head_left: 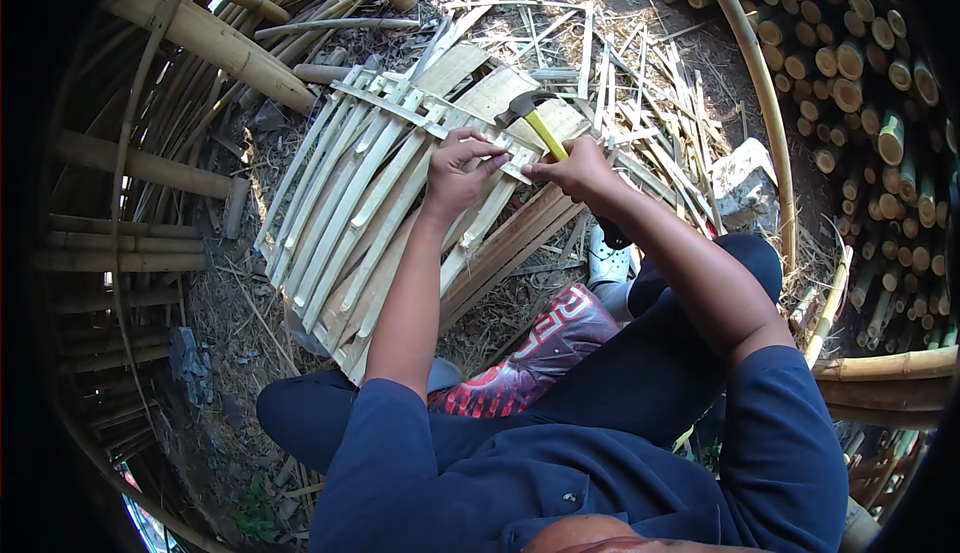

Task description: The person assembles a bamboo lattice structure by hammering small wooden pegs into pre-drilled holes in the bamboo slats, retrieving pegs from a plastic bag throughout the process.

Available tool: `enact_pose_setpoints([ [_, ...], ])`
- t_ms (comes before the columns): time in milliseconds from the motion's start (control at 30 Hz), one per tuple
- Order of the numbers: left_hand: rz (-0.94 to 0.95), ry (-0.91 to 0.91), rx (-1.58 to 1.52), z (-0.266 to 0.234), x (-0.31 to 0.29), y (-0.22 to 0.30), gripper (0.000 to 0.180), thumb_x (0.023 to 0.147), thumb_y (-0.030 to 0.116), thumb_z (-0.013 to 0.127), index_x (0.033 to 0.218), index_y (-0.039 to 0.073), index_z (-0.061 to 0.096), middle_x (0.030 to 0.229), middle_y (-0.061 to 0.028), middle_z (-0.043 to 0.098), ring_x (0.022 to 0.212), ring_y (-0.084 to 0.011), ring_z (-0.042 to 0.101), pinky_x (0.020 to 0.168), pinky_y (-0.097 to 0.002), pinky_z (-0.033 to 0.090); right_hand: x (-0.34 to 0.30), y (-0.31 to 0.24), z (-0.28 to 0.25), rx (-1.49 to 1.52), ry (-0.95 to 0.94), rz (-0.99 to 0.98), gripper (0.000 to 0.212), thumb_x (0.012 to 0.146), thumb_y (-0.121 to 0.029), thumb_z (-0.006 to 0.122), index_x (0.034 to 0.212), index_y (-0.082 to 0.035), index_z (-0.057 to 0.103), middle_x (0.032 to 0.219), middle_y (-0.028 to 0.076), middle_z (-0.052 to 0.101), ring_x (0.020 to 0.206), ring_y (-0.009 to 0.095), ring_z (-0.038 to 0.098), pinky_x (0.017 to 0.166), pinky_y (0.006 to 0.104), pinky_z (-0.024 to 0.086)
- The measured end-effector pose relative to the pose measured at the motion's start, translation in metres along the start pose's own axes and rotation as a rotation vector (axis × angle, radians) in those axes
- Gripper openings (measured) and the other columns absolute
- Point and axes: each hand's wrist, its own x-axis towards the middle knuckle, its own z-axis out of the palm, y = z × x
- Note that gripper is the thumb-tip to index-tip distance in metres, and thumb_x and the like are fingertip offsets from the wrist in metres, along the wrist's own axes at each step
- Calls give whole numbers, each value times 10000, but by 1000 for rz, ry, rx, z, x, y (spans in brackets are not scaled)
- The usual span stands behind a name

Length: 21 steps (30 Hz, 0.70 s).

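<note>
Your two hands worked close together at the right end of one pale slatted frame (387, 183), which lay before you on brown boards (515, 243). Your left hand (458, 175) was raised over it, thumb and fingertips drawn together; whether they pinched something small, you could not tell. Your right hand (580, 168) was wrapped around one hammer (548, 135), gripping its yellow handle, the metal head pointing up and away from you above the frame. At least seven long slats ran toward you from one crosspiece (390, 105) near the far end, spaced with gaps between them. Past the frame lay loose strips (600, 78), too many to count. One red and silver bag (540, 353) rested between your two bent, dark-trousered legs, with one white shoe (608, 258) just beyond it. To the right stood one pale block (745, 183), and beyond that a stack of bamboo poles (850, 58), dozens of cut ends showing.
</note>
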Motion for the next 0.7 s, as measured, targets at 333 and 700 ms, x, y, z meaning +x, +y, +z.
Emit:
enact_pose_setpoints([
  [333, -27, -99, 105, -2, 2, 2, 249, 756, 32, 892, 987, 111, 844, 988, -19, 746, 1136, -191, 608, 974, -345, 507, -1, 3, 1, 41, 6, -54, 341, 791, -320, 935, 804, -50, 727, 643, -32, 587, 555, 64, 471, 514, 281, 344],
  [700, 168, -128, 178, -2, 9, 3, 190, 737, 80, 900, 913, 112, 839, 919, -33, 753, 1064, -224, 628, 966, -381, 494, -2, 4, 2, 47, 35, -55, 325, 810, -325, 919, 807, -69, 718, 609, -51, 541, 493, 55, 418, 467, 271, 305],
])
